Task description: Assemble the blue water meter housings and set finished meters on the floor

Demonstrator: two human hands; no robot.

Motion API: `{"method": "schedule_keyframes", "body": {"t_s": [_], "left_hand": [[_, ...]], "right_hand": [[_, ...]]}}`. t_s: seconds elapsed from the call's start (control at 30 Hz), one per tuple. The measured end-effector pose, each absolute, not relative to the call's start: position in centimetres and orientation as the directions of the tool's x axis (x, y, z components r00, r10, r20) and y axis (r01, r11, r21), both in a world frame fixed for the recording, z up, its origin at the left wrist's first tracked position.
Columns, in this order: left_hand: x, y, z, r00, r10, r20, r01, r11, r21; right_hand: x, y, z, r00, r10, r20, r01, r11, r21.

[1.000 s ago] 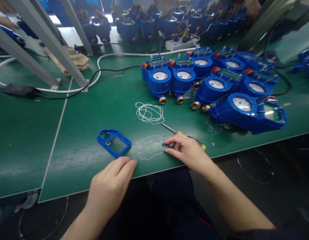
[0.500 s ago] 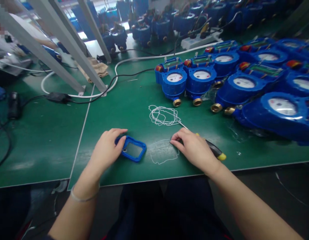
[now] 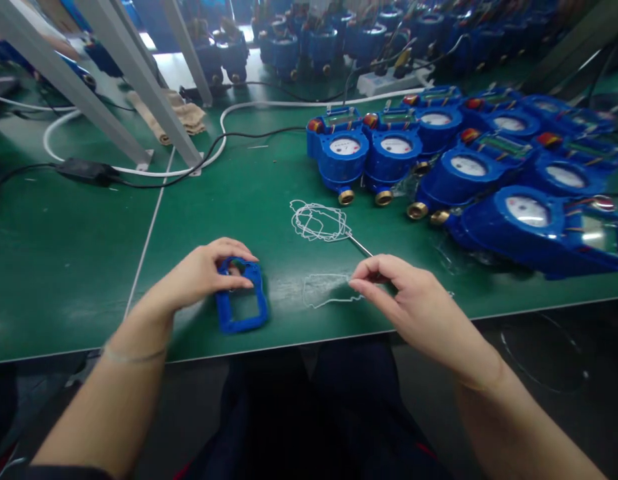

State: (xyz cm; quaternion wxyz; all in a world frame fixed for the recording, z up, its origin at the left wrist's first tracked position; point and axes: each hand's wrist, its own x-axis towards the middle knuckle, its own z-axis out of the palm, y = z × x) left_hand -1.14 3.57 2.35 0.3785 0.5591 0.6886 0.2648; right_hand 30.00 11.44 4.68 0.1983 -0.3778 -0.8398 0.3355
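Note:
My left hand [image 3: 209,270] grips the top left part of a blue rectangular frame [image 3: 243,325], thumb inside its opening and fingers over its upper edge. Thumb and forefinger of my right hand [image 3: 403,293] are pinched on a thin white cord loop [image 3: 331,301], which lies mostly on the green table between both hands. Behind it rests a tangle of similar white cord [image 3: 319,222]. The metal shaft of a screwdriver [image 3: 359,243] runs from the tangle to beneath my right hand, which hides its handle.
Blue meters with brass fittings [image 3: 391,157] crowd the right side of the green table [image 3: 229,213]. Grey metal posts [image 3: 149,87], a beige cloth [image 3: 181,117], a black adapter [image 3: 86,170] and a white cable [image 3: 273,104] stand or lie farther back. A power strip [image 3: 389,81] sits behind the meters.
The blue frame has turned from slanted to nearly upright in view, and my left hand has shifted its hold around it. My right hand has moved slightly, tugging the cord loop into a flatter shape.

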Motion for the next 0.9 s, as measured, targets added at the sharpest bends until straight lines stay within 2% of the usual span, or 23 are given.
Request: {"method": "schedule_keyframes", "body": {"t_s": [0.1,0.23,0.3,0.4,0.47,0.57,0.7,0.8,0.9], "left_hand": [[-0.5,8.9,3.5,0.265,0.858,-0.441,0.721,0.128,0.681],[2.2,13.0,4.2,0.481,0.755,-0.446,0.752,-0.093,0.653],[2.9,12.8,4.8,0.519,0.768,-0.376,0.739,-0.181,0.649],[3.4,9.7,6.0,0.538,0.831,-0.144,0.703,-0.348,0.62],[4.3,6.6,6.4,0.516,0.857,-0.015,0.668,-0.391,0.633],[6.4,2.2,5.8,0.369,0.928,0.061,0.631,-0.298,0.716],[7.4,-1.5,4.0,-0.103,0.995,0.018,0.504,0.036,0.863],[6.5,-2.7,3.1,-0.387,0.92,-0.069,0.356,0.218,0.909],[5.5,-2.9,2.6,-0.583,0.798,-0.151,0.257,0.357,0.898]], "right_hand": [[29.9,11.0,6.1,-0.65,0.752,0.106,0.493,0.524,-0.694],[29.7,10.3,6.8,-0.639,0.757,0.139,0.507,0.55,-0.664],[29.7,10.0,7.0,-0.648,0.747,0.147,0.508,0.568,-0.647],[29.7,9.4,7.5,-0.664,0.728,0.173,0.491,0.598,-0.633],[29.6,9.0,8.0,-0.675,0.708,0.209,0.454,0.622,-0.638],[29.3,8.6,8.4,-0.678,0.69,0.253,0.397,0.634,-0.664],[28.4,9.0,7.3,-0.643,0.731,0.228,0.403,0.577,-0.711],[27.1,9.7,5.3,-0.645,0.75,0.147,0.409,0.501,-0.763],[25.6,10.3,3.3,-0.635,0.771,0.059,0.424,0.41,-0.808]]}}
